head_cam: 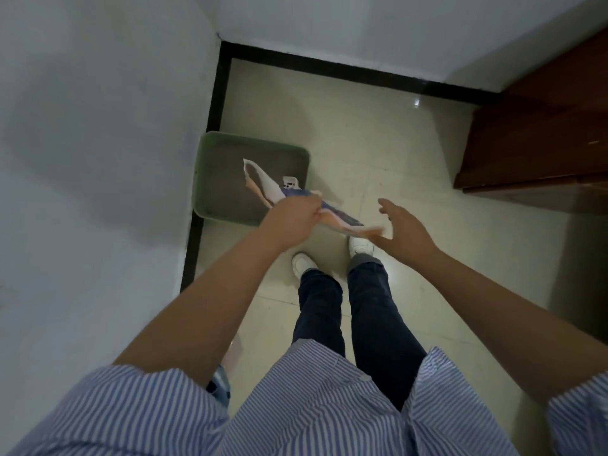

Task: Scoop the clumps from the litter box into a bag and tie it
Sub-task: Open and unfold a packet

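Observation:
A green litter box [210, 166] with dark grey litter stands on the floor against the left wall. A white slotted scoop [289, 183] lies at its right side. My left hand [294, 214] grips a flat pink, white and blue plastic bag [263, 182], held stretched out in the air above the box's near right corner. My right hand [403, 230] hovers open to the right, fingers spread, just beside the bag's near end [358, 229]. Whether it touches the bag I cannot tell.
I stand on cream floor tiles [378, 143], my white shoes [304, 263] just short of the box. White walls with black skirting [329, 72] close the left and far sides. A brown wooden cabinet [539, 133] stands at the right.

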Demonstrator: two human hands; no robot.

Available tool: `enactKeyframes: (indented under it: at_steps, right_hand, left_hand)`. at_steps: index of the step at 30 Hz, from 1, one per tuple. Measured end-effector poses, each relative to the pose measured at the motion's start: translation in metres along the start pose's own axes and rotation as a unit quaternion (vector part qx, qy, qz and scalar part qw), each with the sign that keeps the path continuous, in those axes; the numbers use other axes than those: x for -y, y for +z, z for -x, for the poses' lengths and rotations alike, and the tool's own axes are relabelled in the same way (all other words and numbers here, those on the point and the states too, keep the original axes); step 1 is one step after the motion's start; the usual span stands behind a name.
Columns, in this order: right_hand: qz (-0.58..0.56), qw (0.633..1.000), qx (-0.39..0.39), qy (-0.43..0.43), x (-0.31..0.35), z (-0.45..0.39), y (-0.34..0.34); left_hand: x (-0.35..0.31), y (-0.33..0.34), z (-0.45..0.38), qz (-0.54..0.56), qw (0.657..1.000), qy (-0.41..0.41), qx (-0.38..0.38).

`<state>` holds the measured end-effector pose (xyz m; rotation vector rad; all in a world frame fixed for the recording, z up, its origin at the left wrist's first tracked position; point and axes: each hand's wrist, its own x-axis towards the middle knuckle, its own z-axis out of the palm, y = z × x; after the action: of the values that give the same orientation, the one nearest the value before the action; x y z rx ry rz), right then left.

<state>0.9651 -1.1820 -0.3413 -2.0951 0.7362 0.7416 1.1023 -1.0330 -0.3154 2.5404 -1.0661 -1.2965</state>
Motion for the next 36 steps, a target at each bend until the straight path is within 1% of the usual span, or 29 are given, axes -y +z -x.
enactKeyframes:
  at_steps: [1,2,3,4,5,7,9,12,15,17,20,22,23,25,26,27,28,29,30,31,32,33,34,35,36]
  right_hand:
    - [0.003,1.000,0.013,-0.024,0.004,-0.001,0.001]
    - [0.029,0.998,0.031,-0.050,0.007,-0.003,0.003]
    - [0.079,0.992,0.052,-0.081,0.012,-0.005,0.005]
    - [0.131,0.983,0.055,-0.117,0.018,-0.008,0.008]
    - [0.175,0.970,0.040,-0.166,0.025,-0.009,0.011]
    - [0.233,0.932,-0.020,-0.277,0.033,-0.015,0.015]
    - [0.277,0.896,-0.080,-0.338,0.044,-0.014,0.009]
    - [0.338,0.858,-0.051,-0.384,0.059,-0.009,0.001]
    - [0.397,0.801,-0.024,-0.448,0.076,-0.003,-0.002]
    - [0.430,0.750,-0.028,-0.501,0.089,0.004,-0.004]
    - [0.458,0.671,-0.017,-0.583,0.109,0.020,-0.005]
    - [0.474,0.621,0.005,-0.625,0.119,0.037,0.000]
    - [0.475,0.595,0.013,-0.648,0.124,0.047,0.007]
    - [0.455,0.549,0.046,-0.699,0.128,0.068,0.026]
    - [0.440,0.525,0.069,-0.726,0.128,0.080,0.037]
    - [0.428,0.498,0.088,-0.749,0.128,0.094,0.050]
    - [0.423,0.467,0.106,-0.769,0.128,0.110,0.064]
    - [0.417,0.435,0.120,-0.789,0.126,0.126,0.079]
    - [0.411,0.402,0.139,-0.806,0.124,0.144,0.094]
    - [0.404,0.370,0.161,-0.821,0.121,0.161,0.110]
    - [0.397,0.336,0.182,-0.835,0.117,0.180,0.126]
    - [0.390,0.303,0.199,-0.847,0.111,0.199,0.143]
    - [0.388,0.270,0.210,-0.856,0.105,0.221,0.159]
    - [0.384,0.240,0.217,-0.865,0.097,0.243,0.176]
    - [0.376,0.216,0.226,-0.872,0.088,0.265,0.193]
  left_hand:
    - [0.002,0.006,0.005,-0.001,1.000,-0.009,0.005]
    - [0.006,0.009,0.010,-0.001,1.000,-0.021,0.004]
    - [0.009,0.011,0.015,-0.002,0.999,-0.033,0.001]
    - [0.012,0.011,0.018,-0.004,0.999,-0.042,-0.004]
    - [0.014,0.011,0.021,-0.003,0.999,-0.048,-0.009]
    - [0.014,0.010,0.027,-0.007,0.998,-0.059,-0.017]
    - [0.017,0.013,0.033,-0.031,0.996,-0.080,-0.029]
    - [0.030,0.024,0.046,-0.070,0.986,-0.136,-0.060]
    - [0.026,0.037,0.072,-0.054,0.972,-0.209,-0.090]
    - [0.014,0.047,0.093,-0.038,0.959,-0.256,-0.115]
    - [-0.008,0.065,0.131,-0.014,0.944,-0.297,-0.140]
    - [-0.023,0.080,0.159,0.012,0.938,-0.317,-0.139]
    - [-0.032,0.086,0.177,0.029,0.931,-0.339,-0.129]
    - [-0.047,0.110,0.211,0.084,0.910,-0.383,-0.132]
    - [-0.055,0.127,0.227,0.122,0.896,-0.399,-0.150]
    - [-0.067,0.141,0.246,0.151,0.883,-0.422,-0.140]
    - [-0.077,0.160,0.264,0.145,0.873,-0.439,-0.154]
    - [-0.090,0.174,0.283,0.141,0.862,-0.442,-0.204]
    - [-0.103,0.193,0.301,0.153,0.854,-0.440,-0.231]
    - [-0.115,0.215,0.319,0.150,0.838,-0.462,-0.249]
    - [-0.128,0.237,0.334,0.204,0.828,-0.478,-0.209]
    - [-0.141,0.261,0.348,0.258,0.806,-0.503,-0.177]
    - [-0.154,0.290,0.361,0.287,0.792,-0.513,-0.164]
    - [-0.170,0.312,0.376,0.310,0.765,-0.525,-0.205]
    - [-0.184,0.340,0.387,0.334,0.728,-0.537,-0.266]
